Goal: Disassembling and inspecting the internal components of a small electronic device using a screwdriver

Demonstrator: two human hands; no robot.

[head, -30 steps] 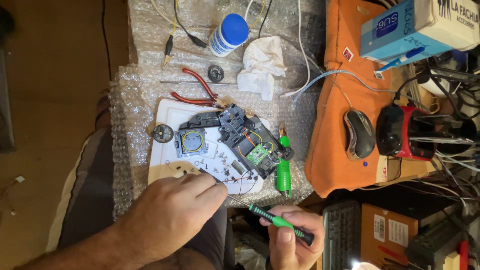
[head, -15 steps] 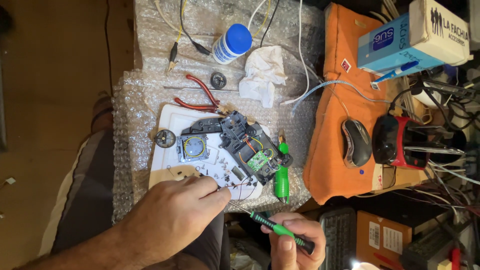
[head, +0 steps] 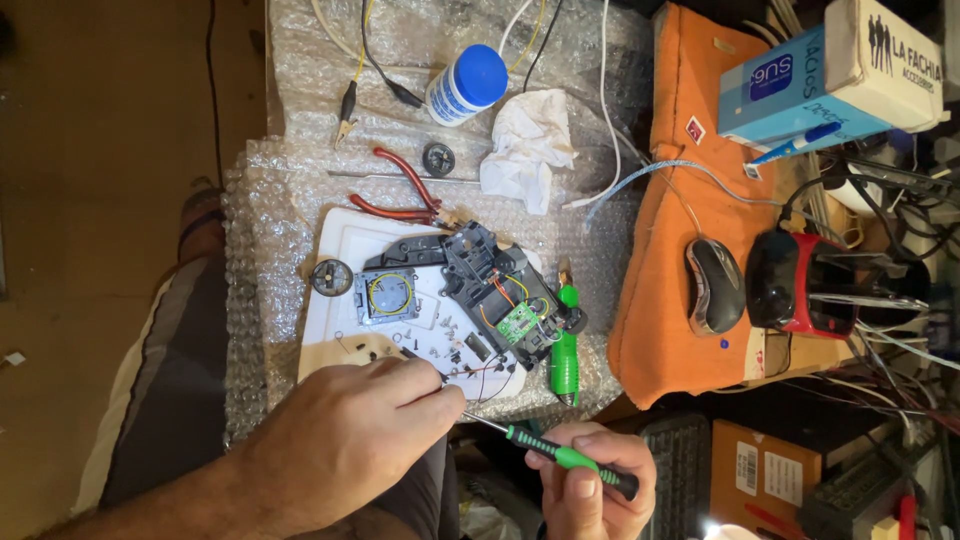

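Note:
My right hand [head: 590, 480] grips a green-and-black screwdriver [head: 565, 458] at the bottom of the view. Its thin metal shaft runs up-left to my left hand [head: 350, 440], whose fingertips pinch the shaft near the tip, just over small screws scattered on a white tray [head: 340, 240]. On that tray lies an opened black device housing [head: 490, 290] with coloured wires and a small green circuit board [head: 520, 322], beside a square part with a round yellow-ringed piece [head: 388, 295]. A second green screwdriver [head: 565, 340] lies just right of the housing.
Red-handled pliers [head: 405, 195], a blue-capped bottle [head: 465, 85] and a crumpled tissue [head: 525, 150] lie on the bubble wrap [head: 260, 280]. At right, an orange cloth [head: 690, 180] carries a computer mouse [head: 715, 285], with boxes, cables and a red-and-black device [head: 800, 285] beyond.
My left hand's fingers have closed in on the screwdriver shaft near the tray's edge. The right hand still holds the handle, and the view has shifted slightly.

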